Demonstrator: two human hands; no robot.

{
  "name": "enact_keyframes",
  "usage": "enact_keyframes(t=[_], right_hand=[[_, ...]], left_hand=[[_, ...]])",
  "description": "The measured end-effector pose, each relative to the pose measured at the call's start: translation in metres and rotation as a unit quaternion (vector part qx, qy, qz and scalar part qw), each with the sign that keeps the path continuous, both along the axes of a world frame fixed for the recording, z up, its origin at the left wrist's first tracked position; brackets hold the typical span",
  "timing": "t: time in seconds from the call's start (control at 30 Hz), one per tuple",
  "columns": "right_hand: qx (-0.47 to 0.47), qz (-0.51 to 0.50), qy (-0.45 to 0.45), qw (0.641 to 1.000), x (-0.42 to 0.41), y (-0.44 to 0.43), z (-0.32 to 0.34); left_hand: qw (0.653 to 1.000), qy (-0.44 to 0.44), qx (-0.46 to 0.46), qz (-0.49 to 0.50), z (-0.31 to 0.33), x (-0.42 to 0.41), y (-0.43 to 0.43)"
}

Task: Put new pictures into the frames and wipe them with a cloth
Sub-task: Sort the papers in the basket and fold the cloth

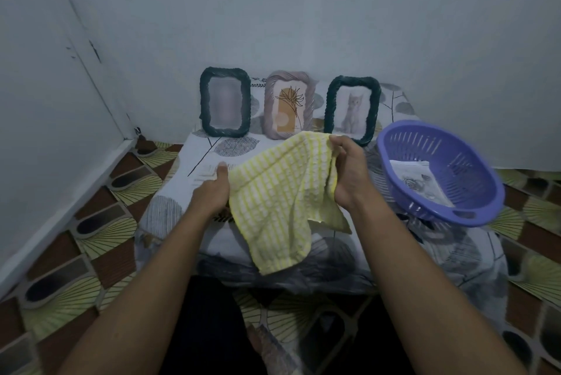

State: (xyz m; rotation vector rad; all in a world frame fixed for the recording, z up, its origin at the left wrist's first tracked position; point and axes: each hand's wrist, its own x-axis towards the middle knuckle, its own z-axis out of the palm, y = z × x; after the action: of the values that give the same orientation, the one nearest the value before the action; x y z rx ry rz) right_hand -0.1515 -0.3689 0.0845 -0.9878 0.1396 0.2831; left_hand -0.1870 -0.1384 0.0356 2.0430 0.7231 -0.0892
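Head view showed both hands holding a yellow checked cloth above a low surface covered in a leaf-print sheet. The left hand gripped the cloth's left edge, thumb on top and the fingers tucked beneath the fabric. The right hand pinched the upper right corner — fingers curled over the top edge, bunching it. The cloth hung slack between them, its lower corner drooping toward the near edge of the surface.

Three frames stood upright in a row at the back, against the pale wall. The left frame was dark green, with a blurred picture. The middle frame was mauve and held a drawing of a plant on an orange shape. The right frame was dark green and showed a seated cat; its lower edge was partly hidden behind the right hand.

To the right of the frames sat a purple slotted basket, tilted — inside lay a paper printed with a grey rose. Patterned tile floor surrounded the surface on both sides.
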Motion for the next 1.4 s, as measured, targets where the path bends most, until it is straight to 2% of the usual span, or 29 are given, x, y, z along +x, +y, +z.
enact_keyframes(t=[0.1,0.17,0.3,0.4,0.5,0.6,0.8,0.93,1.03,1.2,1.3,1.4], right_hand=[[0.001,-0.010,-0.006,1.000,0.001,-0.003,0.002],[-0.006,-0.018,-0.006,1.000,0.001,-0.006,0.003],[-0.041,-0.061,0.003,0.997,0.003,-0.015,0.006],[-0.067,-0.104,0.007,0.992,0.006,-0.024,0.009],[-0.099,-0.141,-0.002,0.985,0.010,-0.033,0.009],[-0.133,-0.135,-0.025,0.982,0.009,-0.041,0.006],[-0.167,-0.146,-0.032,0.975,0.008,-0.048,0.006],[-0.158,-0.165,-0.054,0.972,0.008,-0.053,0.006],[-0.146,-0.164,-0.102,0.970,0.006,-0.055,0.008],[-0.202,-0.163,-0.203,0.944,0.006,-0.050,0.010],[-0.219,-0.183,-0.208,0.936,0.008,-0.047,0.012],[-0.247,-0.204,-0.193,0.927,0.011,-0.045,0.010]], left_hand=[[0.992,-0.026,-0.121,-0.002,0.000,-0.001,-0.001],[0.982,-0.077,-0.173,-0.003,0.001,-0.001,-0.002],[0.943,-0.125,-0.301,-0.065,0.013,-0.007,-0.011],[0.926,-0.155,-0.327,-0.109,0.017,-0.007,-0.009],[0.916,-0.188,-0.350,-0.052,0.024,-0.001,-0.009],[0.897,-0.218,-0.384,0.012,0.030,0.006,-0.007],[0.898,-0.248,-0.350,0.096,0.032,0.019,-0.004],[0.886,-0.309,-0.325,0.119,0.038,0.018,-0.003],[0.881,-0.357,-0.288,0.119,0.040,0.018,0.001],[0.875,-0.390,-0.274,0.089,0.046,0.020,0.011],[0.883,-0.390,-0.249,0.073,0.051,0.021,0.017],[0.900,-0.391,-0.180,0.065,0.054,0.020,0.018]])
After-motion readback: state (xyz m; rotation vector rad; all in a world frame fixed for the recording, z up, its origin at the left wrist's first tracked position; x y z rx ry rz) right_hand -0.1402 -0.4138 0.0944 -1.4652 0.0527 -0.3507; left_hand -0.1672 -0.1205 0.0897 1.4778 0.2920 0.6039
